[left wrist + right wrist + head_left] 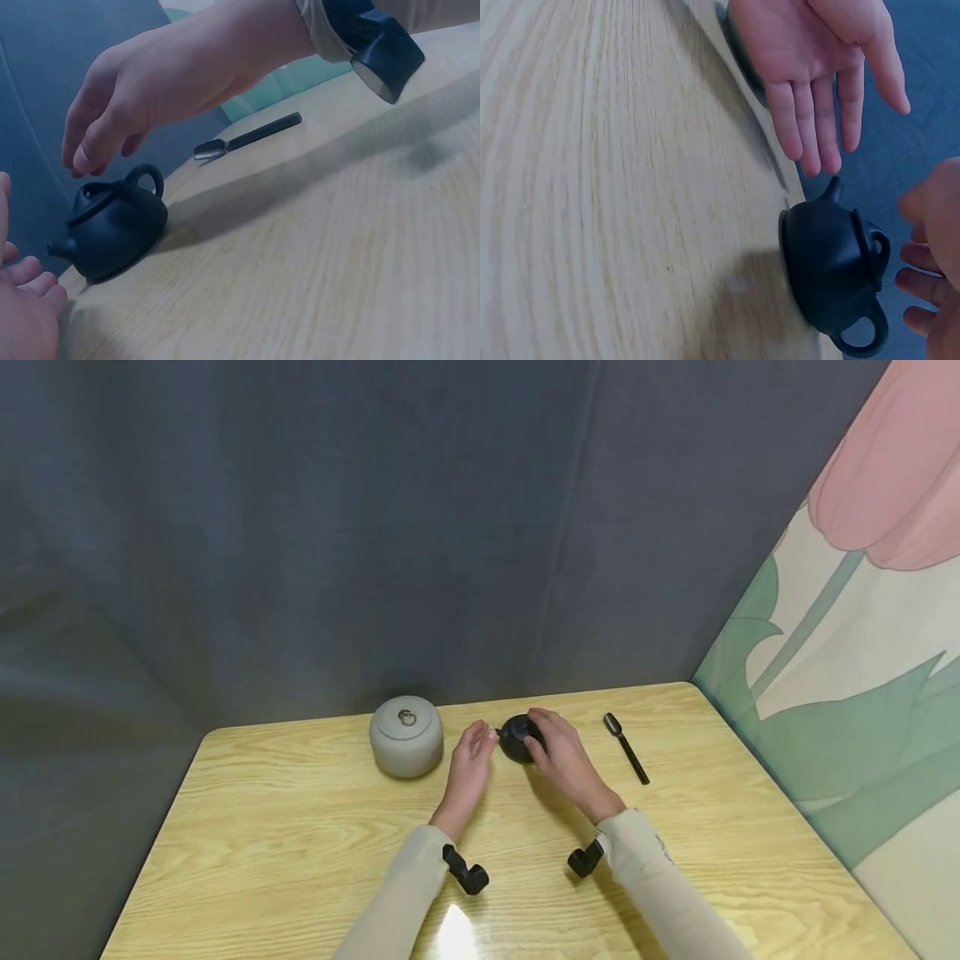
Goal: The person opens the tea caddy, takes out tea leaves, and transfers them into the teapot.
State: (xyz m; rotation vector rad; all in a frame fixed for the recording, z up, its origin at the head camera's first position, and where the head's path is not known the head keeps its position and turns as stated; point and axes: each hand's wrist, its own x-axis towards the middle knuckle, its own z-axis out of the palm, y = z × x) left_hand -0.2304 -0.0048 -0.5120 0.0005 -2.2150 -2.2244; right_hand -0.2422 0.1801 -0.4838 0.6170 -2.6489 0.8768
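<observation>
A small black teapot (pixel 514 742) stands upright on the table with its lid on, spout to the left. My left hand (pixel 468 770) is beside the spout; in the right wrist view its fingers (pixel 805 124) are straight and the palm shows. Over the teapot is my right hand (pixel 567 764). From the left wrist view, its loosely bent fingers (pixel 94 142) hover just above the lid knob (pixel 96 189), holding nothing. The teapot's loop handle (pixel 864 337) is free of both hands.
A grey lidded jar (pixel 406 750) with a ring on top stands left of my left hand. To the right lies a spoon (pixel 627 750) with a black handle. Dark cloth (pixel 375 527) hangs behind the wooden table (pixel 285 835); a flower-patterned panel (pixel 847 693) borders its right side.
</observation>
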